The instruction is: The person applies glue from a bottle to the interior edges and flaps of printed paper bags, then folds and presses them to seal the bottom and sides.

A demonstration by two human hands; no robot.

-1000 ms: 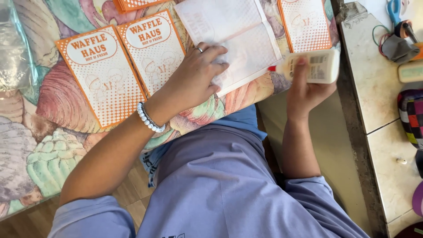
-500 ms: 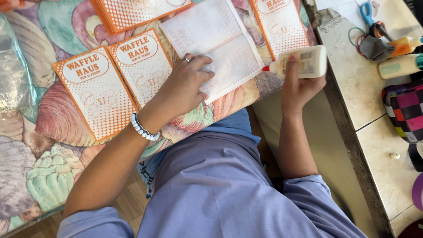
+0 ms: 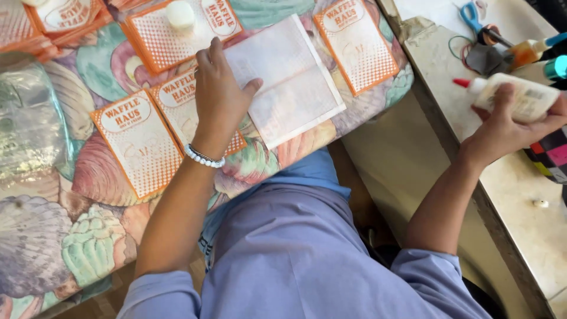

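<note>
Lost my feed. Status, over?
Left hand flat on white paper sheet. Right hand holds glue bottle over side counter. Nothing blocking.

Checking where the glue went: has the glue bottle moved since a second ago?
Yes. The right hand has carried the glue bottle rightward, away from the white paper sheet on the cushion, to over the stone counter.

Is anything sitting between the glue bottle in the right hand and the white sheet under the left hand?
Nothing visible blocks it. The right hand holds the glue bottle over the counter; between it and the white sheet lie only one flat orange packet and the open gap. The left hand presses the sheet's left side.
</note>
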